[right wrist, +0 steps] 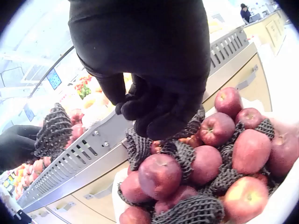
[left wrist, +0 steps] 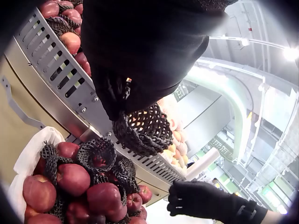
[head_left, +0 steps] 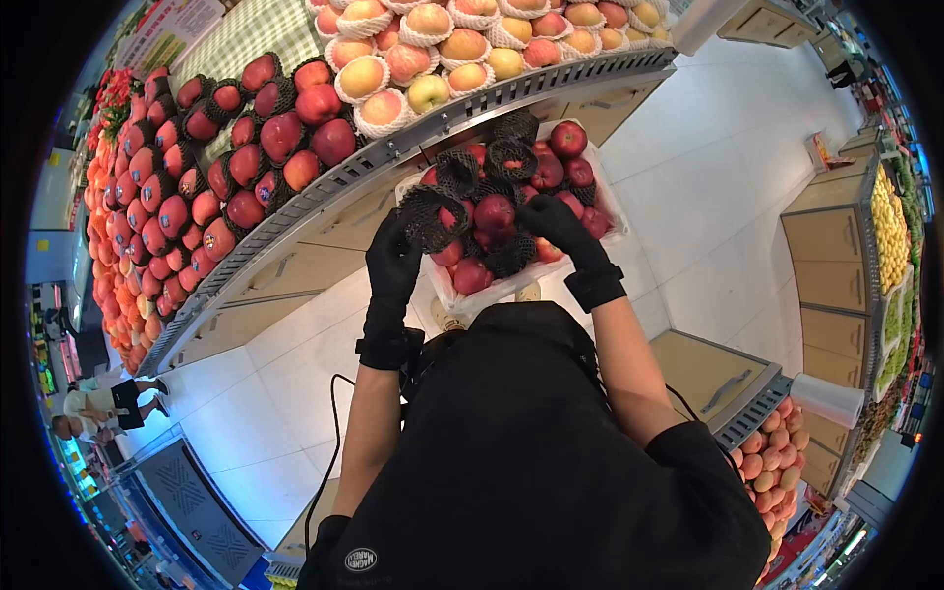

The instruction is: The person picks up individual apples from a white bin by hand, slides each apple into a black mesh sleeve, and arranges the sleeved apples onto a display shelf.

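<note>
Head view | Left hand (head_left: 393, 260): you pinch a black net (head_left: 431, 218) at its 1 o'clock | Right hand (head_left: 562, 230): fingers curled, nothing seen within, over the crate (head_left: 612, 203)'s 3 o'clock side | Net: at right hand's 9 o'clock, above apples (head_left: 495, 213) in crate | Rail (head_left: 418, 139): left hand's 12 o'clock.

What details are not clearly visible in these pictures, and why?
Bottom of the white crate: head view, covered by apples and black foam nets.
Crate's lower part: left wrist view, cut by bottom edge.
Inside of the right hand: right wrist view, hidden by curled fingers.
Text on the sign: head view, too small.
</note>
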